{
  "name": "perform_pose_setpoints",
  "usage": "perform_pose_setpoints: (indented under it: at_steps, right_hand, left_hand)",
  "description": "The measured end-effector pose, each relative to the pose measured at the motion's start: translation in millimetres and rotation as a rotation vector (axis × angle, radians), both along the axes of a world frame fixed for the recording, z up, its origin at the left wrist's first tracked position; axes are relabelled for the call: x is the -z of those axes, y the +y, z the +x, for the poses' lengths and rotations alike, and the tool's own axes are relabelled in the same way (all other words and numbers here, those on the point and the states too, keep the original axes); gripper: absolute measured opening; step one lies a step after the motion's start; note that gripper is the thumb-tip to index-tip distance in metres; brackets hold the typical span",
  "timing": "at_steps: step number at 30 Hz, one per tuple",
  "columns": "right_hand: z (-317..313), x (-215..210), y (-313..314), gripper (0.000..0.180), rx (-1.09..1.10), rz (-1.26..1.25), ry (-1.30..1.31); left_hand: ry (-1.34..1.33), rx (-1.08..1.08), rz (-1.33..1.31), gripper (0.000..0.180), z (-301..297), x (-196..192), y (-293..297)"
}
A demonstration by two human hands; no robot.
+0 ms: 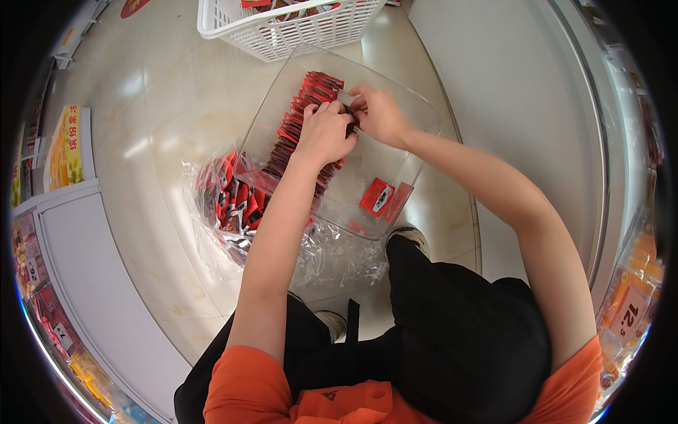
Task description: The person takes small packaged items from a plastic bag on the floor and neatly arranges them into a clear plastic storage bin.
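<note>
A clear plastic bin [417, 106] lies tilted in front of me. Inside it, a long row of small red-and-dark snack packets [291, 127] stands on edge, packed closely together. My left hand [327, 134] rests over the right side of the row, its fingers curled around a packet. From the right, my right hand [382, 116] meets it, thumb and fingers closed in a pinch on the same dark packet [350, 119], which is mostly hidden between the two hands. A single red packet [377, 196] lies flat near the bin's front right corner.
A clear bag [212, 194] full of red packets sits on the tiled floor, left of the bin and partly beneath it. Beyond stands a white slotted basket [282, 44] with more packets. White shelf units [106, 261] flank both sides. My shoes [411, 239] are close to the bin.
</note>
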State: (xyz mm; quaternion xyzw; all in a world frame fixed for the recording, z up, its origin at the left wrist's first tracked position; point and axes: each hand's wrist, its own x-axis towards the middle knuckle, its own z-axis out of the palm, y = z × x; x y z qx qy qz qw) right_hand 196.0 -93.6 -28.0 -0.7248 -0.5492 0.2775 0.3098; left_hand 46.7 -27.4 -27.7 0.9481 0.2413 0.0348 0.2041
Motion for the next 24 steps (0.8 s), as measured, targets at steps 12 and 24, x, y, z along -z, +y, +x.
perform_pose_setpoints:
  at_steps: [12, 24]
  right_hand:
    - [0.6, 22.6, -11.2, 0.019, 0.088, -0.067, 0.268]
    - [-25.7, 5.7, -37.1, 0.017, 0.228, -0.185, 0.085]
  left_hand:
    - [-0.079, -0.023, -0.104, 0.074, 2.7, -4.7, -2.8]
    - [0.128, 0.054, -0.092, 0.080, 3.8, -9.9, -9.3]
